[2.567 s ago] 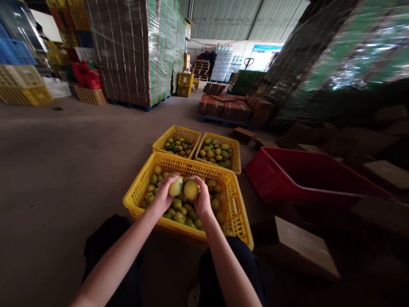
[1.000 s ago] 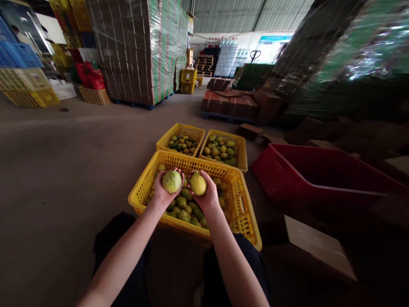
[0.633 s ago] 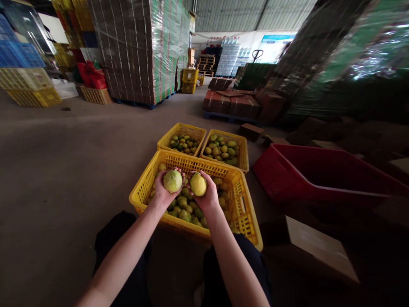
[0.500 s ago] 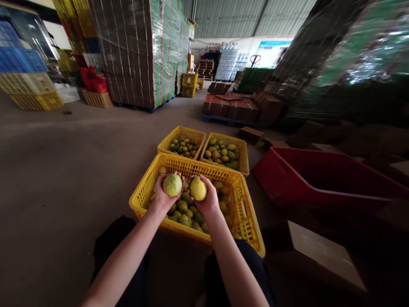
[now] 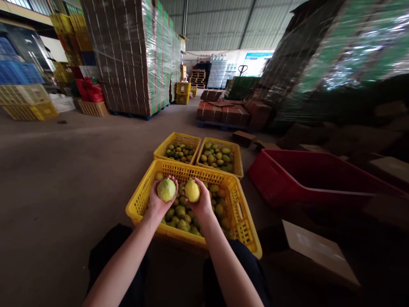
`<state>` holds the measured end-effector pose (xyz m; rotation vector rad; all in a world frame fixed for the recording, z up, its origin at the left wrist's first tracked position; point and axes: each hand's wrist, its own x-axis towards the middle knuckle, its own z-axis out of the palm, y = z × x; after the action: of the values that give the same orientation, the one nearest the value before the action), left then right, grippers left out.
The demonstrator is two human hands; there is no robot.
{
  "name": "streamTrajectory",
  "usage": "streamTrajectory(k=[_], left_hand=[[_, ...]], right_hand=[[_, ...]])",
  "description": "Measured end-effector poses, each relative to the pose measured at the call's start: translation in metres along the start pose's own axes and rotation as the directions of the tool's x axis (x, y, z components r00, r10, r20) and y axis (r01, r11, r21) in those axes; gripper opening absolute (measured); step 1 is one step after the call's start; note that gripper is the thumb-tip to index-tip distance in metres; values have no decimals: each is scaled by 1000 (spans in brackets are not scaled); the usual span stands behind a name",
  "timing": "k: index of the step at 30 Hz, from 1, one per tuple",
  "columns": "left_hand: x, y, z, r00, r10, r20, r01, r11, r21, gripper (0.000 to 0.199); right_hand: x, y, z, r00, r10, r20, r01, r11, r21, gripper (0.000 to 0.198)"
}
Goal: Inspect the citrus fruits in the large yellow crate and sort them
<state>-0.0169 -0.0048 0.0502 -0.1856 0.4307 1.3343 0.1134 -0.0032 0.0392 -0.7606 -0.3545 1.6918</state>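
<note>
Cupped in my left hand is a pale greenish lemon, its fingers curled round the far side. My right hand holds a yellower lemon at about the same height, a small gap apart from the other. Both hands are above a large yellow plastic crate with slatted walls. Many green and yellow lemons lie inside it, partly hidden by my hands and forearms.
Two more yellow crates, left and right, hold similar fruit just beyond. A red tub and a cardboard box stand to the right. Wrapped pallet stacks and flattened cartons on a pallet are farther off.
The view has tilted up slightly and turned a little right, so everything sits lower and farther left. Both hands keep their lemons over the crate.
</note>
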Motion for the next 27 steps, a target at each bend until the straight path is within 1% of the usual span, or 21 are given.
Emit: streamTrajectory(k=[3,8,10,13,15,17,19,20,21,22,23,24,25,26,27], left_hand=[[1,0,0,1000,19,-1,-19,1000,1,20],[5,-2,-3,1000,-17,21,15,996,83,18],[7,-4,-2,1000,-5,12,4,998,69,19],[8,-6,1,1000,21,-22,-20,999,40,24],[8,-6,3,1000,14,1,-14,999,42,27],[8,-5,4,999,7,35,-9,999,53,29],[8,-4,4,999,8,50,-11,998,60,28],[8,-4,4,999,14,49,-17,998,59,27],[7,-4,3,999,19,49,-22,998,58,24],[7,-5,3,998,22,51,-25,998,63,22],[7,-7,2,998,20,55,-24,997,74,20],[7,-9,1,998,18,58,-23,996,90,18],[8,-11,1,998,16,58,-22,994,107,16],[8,-14,0,998,12,60,-19,992,123,16],[9,-17,-1,998,8,68,-17,991,135,17]], right_hand=[[0,1,1,998,-18,-53,19,1000,9,20],[-1,2,5,996,-18,-92,20,1000,21,20],[-1,3,6,996,-26,-91,29,999,36,18],[0,3,5,997,-59,-58,62,996,56,16],[4,3,2,996,-77,-34,79,996,45,15],[8,4,-1,995,-92,-36,93,996,15,15],[11,6,-3,986,-157,-59,154,987,-46,18],[12,8,-4,973,-219,-67,212,972,-98,21],[12,10,-4,951,-302,-63,288,942,-169,23],[12,12,-4,916,-399,-42,376,889,-262,26],[11,14,-4,867,-498,2,464,806,-367,29],[10,16,-4,809,-584,66,541,697,-470,31],[8,18,-3,749,-647,142,599,571,-562,32],[7,21,-3,695,-685,219,633,440,-637,32],[5,23,-3,657,-697,287,642,318,-698,32]])
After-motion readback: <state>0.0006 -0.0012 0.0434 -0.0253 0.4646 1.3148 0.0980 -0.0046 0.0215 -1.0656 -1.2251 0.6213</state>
